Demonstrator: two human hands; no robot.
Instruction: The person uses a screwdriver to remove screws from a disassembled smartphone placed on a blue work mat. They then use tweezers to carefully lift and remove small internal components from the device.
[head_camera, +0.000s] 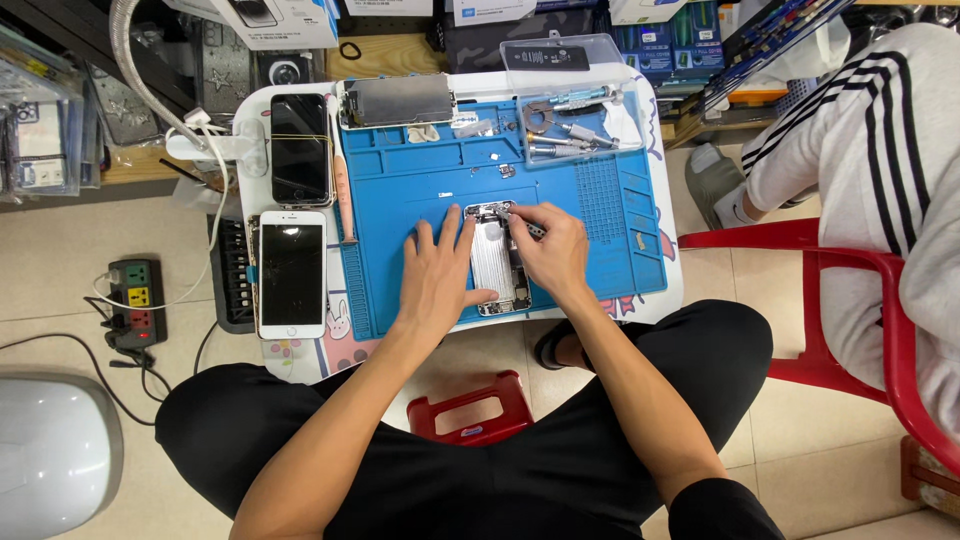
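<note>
A blue work mat (590, 260) covers the small table, and on its middle lies an opened silver phone housing (493, 262), partly hidden by both hands. The left hand (437, 272) lies flat with fingers spread, pressing the housing's left edge. The right hand (553, 250) pinches a thin tool (530, 229), its tip hard to make out. A clear lidded box (585, 110) behind holds screwdrivers.
</note>
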